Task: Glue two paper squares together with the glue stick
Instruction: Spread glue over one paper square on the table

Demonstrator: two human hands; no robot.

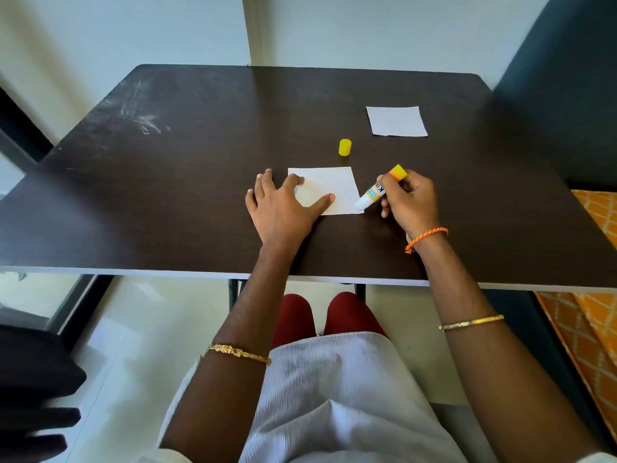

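Fingers [405, 192] grip glue stick [379, 188], tip on paper square [329, 187] beside spread left hand [280, 208]

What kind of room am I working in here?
Probably a home room, not a workshop: a dark folding-style table against plain white walls, a glossy tiled floor, and orange patterned fabric, perhaps bedding, at the right.
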